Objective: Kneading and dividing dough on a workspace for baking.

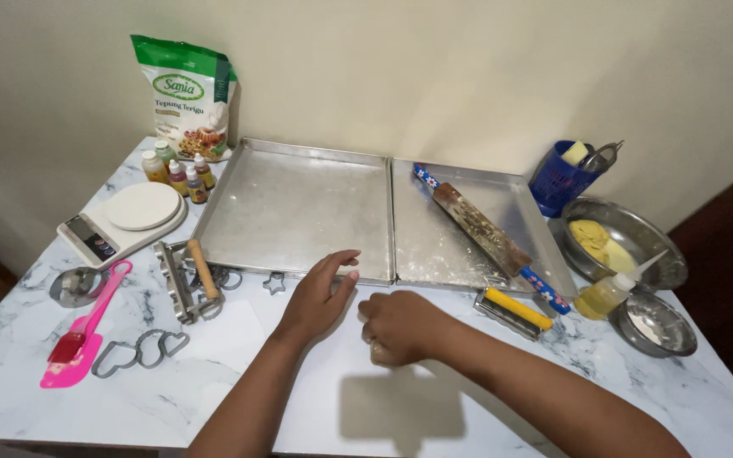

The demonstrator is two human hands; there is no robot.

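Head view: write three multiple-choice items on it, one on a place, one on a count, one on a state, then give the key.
1. Where does the rolling pin lie?
A. In the right-hand baking tray
B. On the kitchen scale
C. In the steel bowl

2. How many small colouring bottles stand beside the flour bag?
A. Two
B. Four
C. Seven

3. How is the right hand?
A. Spread flat, palm up
B. Closed in a loose fist on the marble table
C. Holding the pink spatula

Key: 1 A, the pin rests slantwise across the right tray. 2 B, four caps show in the cluster. 3 B, its fingers are curled under, while the left hand lies open, fingertips at the left tray's edge.
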